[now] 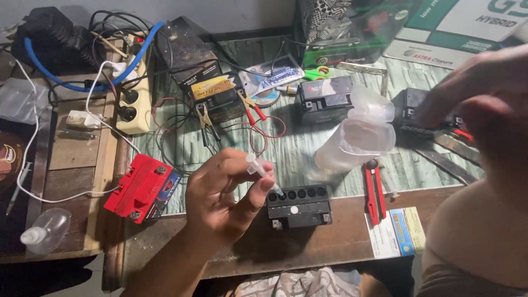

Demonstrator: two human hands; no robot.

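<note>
The left hand (223, 195) pinches a small clear syringe (262, 171), tip at the first of six open cells in the black battery (298, 206), so filling seems barely begun, while the blurred right hand (484, 93) looks empty.

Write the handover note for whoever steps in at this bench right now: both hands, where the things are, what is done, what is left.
Left hand: pinches a small clear syringe, tip angled down at the leftmost fill hole of the small black battery.
Right hand: raised at the right edge, blurred; whether it holds anything cannot be told.
Things: clear plastic cup lies tipped behind the battery; red cutter to its right; red battery to its left.
Done: the battery's six fill holes are uncapped.
Left: fluid level in the holes cannot be seen; check each.
</note>
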